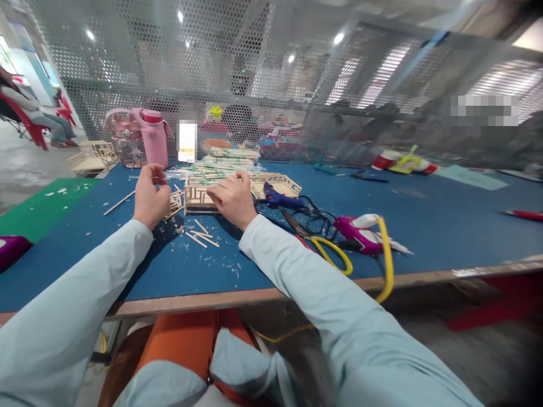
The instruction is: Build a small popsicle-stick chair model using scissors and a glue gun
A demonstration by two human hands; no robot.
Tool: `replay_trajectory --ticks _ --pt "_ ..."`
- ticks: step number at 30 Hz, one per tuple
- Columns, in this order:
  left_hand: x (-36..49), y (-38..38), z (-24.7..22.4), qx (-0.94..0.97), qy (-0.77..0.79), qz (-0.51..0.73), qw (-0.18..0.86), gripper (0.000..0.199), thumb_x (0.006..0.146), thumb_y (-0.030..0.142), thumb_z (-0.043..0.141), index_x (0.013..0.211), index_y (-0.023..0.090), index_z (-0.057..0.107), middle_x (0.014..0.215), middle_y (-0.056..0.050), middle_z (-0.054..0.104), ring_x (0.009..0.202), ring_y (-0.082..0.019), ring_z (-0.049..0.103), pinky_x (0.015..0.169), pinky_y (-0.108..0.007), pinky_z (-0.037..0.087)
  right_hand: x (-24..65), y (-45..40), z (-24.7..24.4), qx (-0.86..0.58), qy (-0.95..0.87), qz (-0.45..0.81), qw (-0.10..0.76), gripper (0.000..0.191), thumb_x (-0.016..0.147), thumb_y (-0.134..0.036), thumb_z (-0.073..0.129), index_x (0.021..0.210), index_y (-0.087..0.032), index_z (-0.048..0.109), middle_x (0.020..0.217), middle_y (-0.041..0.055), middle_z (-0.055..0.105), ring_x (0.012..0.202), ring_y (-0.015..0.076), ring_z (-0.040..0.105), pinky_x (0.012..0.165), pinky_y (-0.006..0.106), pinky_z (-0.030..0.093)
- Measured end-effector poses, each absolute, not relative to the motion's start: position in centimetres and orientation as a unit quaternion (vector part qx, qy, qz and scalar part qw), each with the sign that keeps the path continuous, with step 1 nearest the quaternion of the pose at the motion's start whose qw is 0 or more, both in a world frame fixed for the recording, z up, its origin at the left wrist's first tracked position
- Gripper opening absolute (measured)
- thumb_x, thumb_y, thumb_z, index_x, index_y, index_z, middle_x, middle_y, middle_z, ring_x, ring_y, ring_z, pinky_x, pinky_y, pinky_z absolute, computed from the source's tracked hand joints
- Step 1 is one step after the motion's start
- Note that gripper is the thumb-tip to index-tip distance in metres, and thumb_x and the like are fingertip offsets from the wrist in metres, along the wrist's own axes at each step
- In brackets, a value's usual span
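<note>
While the left hand (pixel 151 196) curls beside loose sticks (pixel 175 207) and the right hand (pixel 234 199) bends over the frame (pixel 198 196) on the table (pixel 203 277), I cannot tell if either pinches anything; it looks like stick fitting, needing light placement

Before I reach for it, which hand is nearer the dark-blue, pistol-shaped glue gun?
Right. The right hand is just left of the glue gun; the left hand is much farther left.
</note>
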State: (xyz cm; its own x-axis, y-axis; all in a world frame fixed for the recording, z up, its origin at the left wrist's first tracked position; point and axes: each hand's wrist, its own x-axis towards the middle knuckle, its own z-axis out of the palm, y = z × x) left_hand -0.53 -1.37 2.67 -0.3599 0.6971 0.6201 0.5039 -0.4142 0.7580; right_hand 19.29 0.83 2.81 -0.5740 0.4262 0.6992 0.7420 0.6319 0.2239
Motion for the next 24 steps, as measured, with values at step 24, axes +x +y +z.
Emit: replay_trajectory --ticks 24 --pt "0.10 -2.42 2.51 0.552 0.627 0.543 0.090 0.016 0.060 0.007 0.049 0.071 0.019 0.047 0.064 0.004 0.049 0.058 -0.013 0.047 0.060 -0.026 0.037 18.80 0.39 2.79 -0.370 -0.848 -0.227 0.304 0.029 0.094 -0.030 0.044 0.085 -0.023 0.071 0.078 0.0025 0.070 0.082 0.0178 0.049 0.097 0.044 0.016"
